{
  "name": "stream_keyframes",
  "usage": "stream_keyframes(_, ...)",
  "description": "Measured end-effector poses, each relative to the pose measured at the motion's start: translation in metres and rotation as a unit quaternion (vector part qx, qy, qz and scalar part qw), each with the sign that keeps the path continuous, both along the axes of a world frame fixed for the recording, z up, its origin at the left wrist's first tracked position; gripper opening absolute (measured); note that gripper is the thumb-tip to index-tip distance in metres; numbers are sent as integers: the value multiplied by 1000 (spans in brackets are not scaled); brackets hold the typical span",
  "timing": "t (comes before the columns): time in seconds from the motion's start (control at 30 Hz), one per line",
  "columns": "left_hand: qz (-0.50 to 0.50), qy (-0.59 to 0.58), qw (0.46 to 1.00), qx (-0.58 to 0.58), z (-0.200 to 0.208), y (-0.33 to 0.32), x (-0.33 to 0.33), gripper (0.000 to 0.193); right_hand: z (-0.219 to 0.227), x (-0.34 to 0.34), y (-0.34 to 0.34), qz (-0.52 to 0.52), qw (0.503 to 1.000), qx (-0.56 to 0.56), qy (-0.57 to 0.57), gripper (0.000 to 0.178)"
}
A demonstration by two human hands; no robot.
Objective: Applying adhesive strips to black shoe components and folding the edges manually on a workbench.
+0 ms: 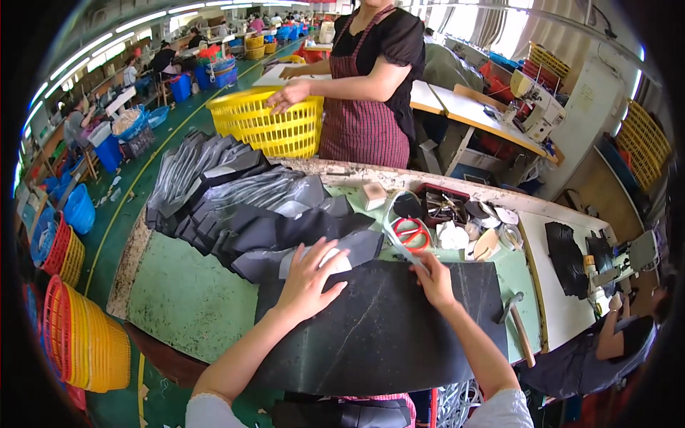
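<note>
My left hand [312, 279] lies with fingers spread over the nearest dark cut piece [267, 265], touching a white patch on it. In my right hand [434, 282] is the lower end of a pale translucent strip [391, 227], pinched between the fingers. The strip curves up and away from that hand, past red-handled scissors [411, 234]. A black sheet [385, 328] covers the near part of the table beneath both forearms. Beyond my left hand, several dark cut pieces [242, 189] lie in overlapping, fanned piles.
A hammer [520, 324] rests right of the black sheet. An open box of small tools [444, 205] and rolls of tape [510, 237] stand farther back. Across the table, a person in a checked apron holds a yellow basket [275, 125]. Stacked baskets [89, 339] stand at left.
</note>
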State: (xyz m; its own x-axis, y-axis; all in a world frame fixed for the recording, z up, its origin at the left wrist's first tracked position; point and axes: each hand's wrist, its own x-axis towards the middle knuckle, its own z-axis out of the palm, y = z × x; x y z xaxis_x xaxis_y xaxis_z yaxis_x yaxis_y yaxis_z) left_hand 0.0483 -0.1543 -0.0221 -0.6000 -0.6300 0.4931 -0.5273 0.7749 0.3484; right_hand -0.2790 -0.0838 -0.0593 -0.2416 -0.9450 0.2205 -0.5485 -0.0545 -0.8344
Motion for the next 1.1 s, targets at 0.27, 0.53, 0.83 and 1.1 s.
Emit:
stream_keyframes(0.27,35,-23,996,-72,-43,-4,-1,50,-2,10,24,-66,996,-44,46,27)
stream_keyframes(0.53,36,-15,997,-73,-46,-2,-1,48,-11,5,22,-78,990,-98,62,16)
stream_keyframes(0.83,41,-17,996,-72,-42,0,0,48,-36,-20,20,-121,939,-181,-265,21)
stream_keyframes(1.1,34,-15,997,-71,-45,-3,-2,46,-35,-31,24,-112,917,-191,-332,27)
